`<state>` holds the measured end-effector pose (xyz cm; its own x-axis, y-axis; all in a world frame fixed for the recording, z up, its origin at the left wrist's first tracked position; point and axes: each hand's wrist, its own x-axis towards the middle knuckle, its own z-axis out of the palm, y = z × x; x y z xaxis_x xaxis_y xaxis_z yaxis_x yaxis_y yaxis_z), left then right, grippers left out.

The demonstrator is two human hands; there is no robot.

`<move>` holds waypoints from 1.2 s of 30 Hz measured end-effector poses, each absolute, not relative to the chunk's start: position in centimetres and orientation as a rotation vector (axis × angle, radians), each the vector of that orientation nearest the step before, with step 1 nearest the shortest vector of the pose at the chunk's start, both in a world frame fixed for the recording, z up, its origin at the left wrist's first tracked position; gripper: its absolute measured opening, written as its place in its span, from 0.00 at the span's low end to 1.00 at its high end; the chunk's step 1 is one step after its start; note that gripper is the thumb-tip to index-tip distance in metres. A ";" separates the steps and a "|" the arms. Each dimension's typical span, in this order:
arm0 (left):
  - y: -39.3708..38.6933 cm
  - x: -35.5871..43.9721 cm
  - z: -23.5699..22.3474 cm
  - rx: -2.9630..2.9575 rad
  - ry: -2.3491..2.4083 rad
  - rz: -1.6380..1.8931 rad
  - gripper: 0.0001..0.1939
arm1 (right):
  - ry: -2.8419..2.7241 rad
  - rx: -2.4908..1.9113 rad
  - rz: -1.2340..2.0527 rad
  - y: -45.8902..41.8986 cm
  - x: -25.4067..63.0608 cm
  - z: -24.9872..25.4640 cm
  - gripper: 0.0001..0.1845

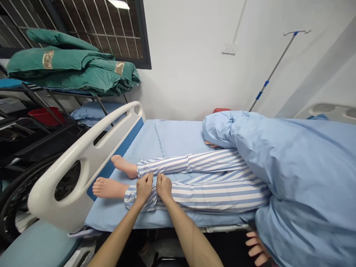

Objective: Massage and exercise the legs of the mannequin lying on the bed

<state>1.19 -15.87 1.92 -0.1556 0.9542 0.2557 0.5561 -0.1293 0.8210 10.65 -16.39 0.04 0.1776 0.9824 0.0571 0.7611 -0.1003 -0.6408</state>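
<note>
On the bed lies a figure, perhaps a mannequin, in blue-and-white striped trousers [217, 194], with both bare feet towards the footboard. My left hand [144, 188] is closed on the cloth of the near trouser leg, a little above its cuff. Just to the right, my right hand [164, 185] grips the same leg in a fist. The cloth bunches between and below the two hands. The near foot [109, 188] and the far foot [122, 165] lie left of my hands. A blue quilt [303, 163] covers the figure from the hips up.
A white footboard [86, 148] rises at the left end of the light-blue sheet [178, 133]. Beyond it stand a wheelchair [30, 178] and a rack with green folded bedding [75, 66]. A drip pole [275, 68] stands behind the bed. A hand [257, 248] hangs below the quilt.
</note>
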 end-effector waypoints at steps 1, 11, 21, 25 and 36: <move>-14.8 1.0 2.5 1.735 1.695 1.176 0.23 | -1.633 -1.918 0.544 -16.4 10.7 0.1 0.23; -13.6 -0.5 -1.7 1.744 1.761 0.814 0.22 | -1.627 -1.869 0.669 -16.3 10.9 0.0 0.23; -18.1 1.2 -2.1 1.516 1.943 1.215 0.21 | -1.583 -1.832 0.711 -16.3 11.3 0.5 0.23; -19.1 1.8 -2.5 1.585 1.968 1.198 0.21 | -1.603 -1.792 0.711 -16.2 11.4 0.1 0.22; -19.5 2.7 -2.3 1.694 2.045 1.123 0.20 | -1.728 -1.611 0.634 -17.6 14.3 4.3 0.20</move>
<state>2.69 -19.50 -2.28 -0.2878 0.9191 0.2690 0.7204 0.0227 0.6931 14.32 -17.61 4.34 -0.0008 0.9886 0.1509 0.6565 0.1143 -0.7456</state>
